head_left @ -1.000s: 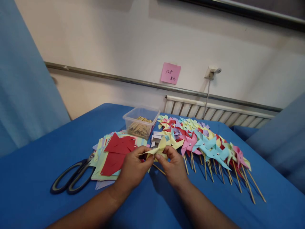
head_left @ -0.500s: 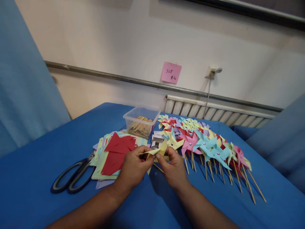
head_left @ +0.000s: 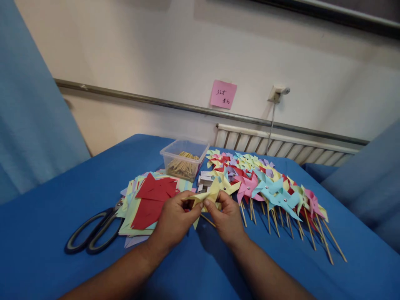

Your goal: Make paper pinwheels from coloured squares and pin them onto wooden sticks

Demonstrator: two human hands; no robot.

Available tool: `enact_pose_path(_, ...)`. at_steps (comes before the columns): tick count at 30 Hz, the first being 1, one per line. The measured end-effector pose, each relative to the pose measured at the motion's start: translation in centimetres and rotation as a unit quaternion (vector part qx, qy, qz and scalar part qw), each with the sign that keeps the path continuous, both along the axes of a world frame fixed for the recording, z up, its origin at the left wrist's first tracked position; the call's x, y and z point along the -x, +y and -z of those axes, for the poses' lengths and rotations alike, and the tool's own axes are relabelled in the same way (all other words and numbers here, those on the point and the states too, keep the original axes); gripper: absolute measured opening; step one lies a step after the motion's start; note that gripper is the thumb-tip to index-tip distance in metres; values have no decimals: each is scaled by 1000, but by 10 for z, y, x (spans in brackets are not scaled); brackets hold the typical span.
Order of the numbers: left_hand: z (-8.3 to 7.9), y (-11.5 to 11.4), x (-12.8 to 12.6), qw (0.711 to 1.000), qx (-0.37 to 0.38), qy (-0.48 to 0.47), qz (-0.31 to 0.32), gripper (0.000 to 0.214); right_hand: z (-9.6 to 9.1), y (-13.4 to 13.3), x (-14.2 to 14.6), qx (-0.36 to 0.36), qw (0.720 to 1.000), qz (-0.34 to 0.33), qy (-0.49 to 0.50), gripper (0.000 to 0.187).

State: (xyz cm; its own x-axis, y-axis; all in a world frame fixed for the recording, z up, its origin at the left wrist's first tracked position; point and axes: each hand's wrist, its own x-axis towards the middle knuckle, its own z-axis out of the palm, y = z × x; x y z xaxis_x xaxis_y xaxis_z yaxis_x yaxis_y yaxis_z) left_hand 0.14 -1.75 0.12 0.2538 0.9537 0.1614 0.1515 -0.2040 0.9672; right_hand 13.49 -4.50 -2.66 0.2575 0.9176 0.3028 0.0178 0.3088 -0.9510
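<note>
A pale yellow paper pinwheel is pinched between my two hands, its blades partly folded in toward the middle. My left hand grips its left side with thumb and fingers closed. On the other side my right hand holds it, the thumb pressed near the centre. My fingers hide the pinwheel's centre. A thin wooden stick shows just below the paper; whether it is joined to it I cannot tell. Left of my hands lies a stack of cut paper sheets with red sheets on top.
Finished pinwheels on sticks lie in rows at the right. A clear plastic box of wooden sticks stands behind the paper, beside a small open carton. Dark-handled scissors lie at the left on the blue tablecloth.
The yellow blades held in my hands have opened up and stand slightly higher. Both hands stay in nearly the same place, and the view has shifted slightly.
</note>
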Motion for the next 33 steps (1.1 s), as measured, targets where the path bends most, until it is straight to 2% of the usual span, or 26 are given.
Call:
enact_pose_path(4,-4,0,-1,999,42,-26,-4,16,0,0,-1,-7,1000,-24,5,21)
enact_pose_path(7,-5,0,-2,996,73,-57,-15,19,-1,0,-1,-16,1000,-16,-7,21)
enact_pose_path(13,-7,0,-6,989,96,-111,15,26,0,-2,0,-34,997,42,-60,13)
enact_pose_path(16,-9,-1,-6,987,109,-118,13,28,-1,-4,-3,-62,987,81,-126,9)
enact_pose_path(18,-10,0,-4,986,101,-130,-13,33,-3,-5,-8,-116,967,118,-196,7)
enact_pose_path(21,-10,3,0,984,110,-136,-33,32,-6,-6,-19,-233,905,151,-323,11)
enact_pose_path(24,-11,0,3,975,156,-152,36,24,-8,-5,-29,-295,838,162,-430,21)
enact_pose_path(27,-13,-6,2,957,193,-195,96,25,-10,-3,-32,-315,792,170,-495,20)
enact_pose_path(30,-16,-11,-1,941,230,-222,112,26,-10,-2,-31,-321,765,162,-535,17)
enact_pose_path(33,-16,-10,-2,929,256,-246,108,26,-9,-2,-29,-318,755,151,-553,18)
